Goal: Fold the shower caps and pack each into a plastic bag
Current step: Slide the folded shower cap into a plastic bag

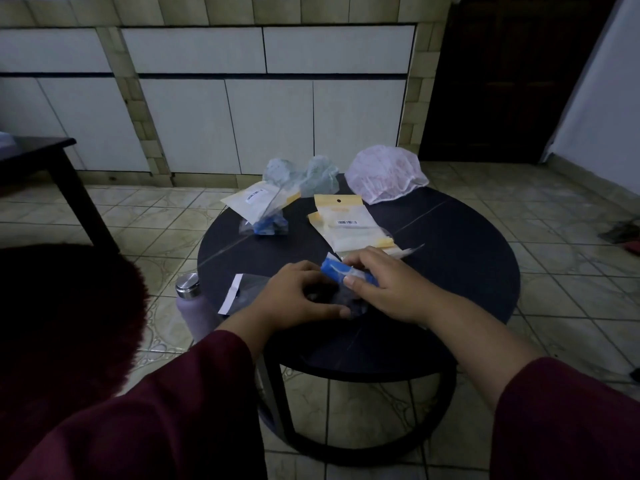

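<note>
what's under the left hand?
The left hand rests on a clear plastic bag lying flat on the round table; its white strip shows at the left edge. The bag's mouth beneath the fingers is covered. The right hand holds a folded blue cap beside it.

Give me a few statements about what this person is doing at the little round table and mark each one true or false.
1. The right hand grips a folded blue shower cap. True.
2. The pink shower cap at the far edge of the table is already folded. False: it lies puffed open.
3. The left hand rests on a clear plastic bag lying on the table. True.
4. The metal-capped bottle stands in the middle of the table. False: it stands beside the table's left edge.
5. A bag with a blue cap inside lies at the far left of the table. True.
</note>
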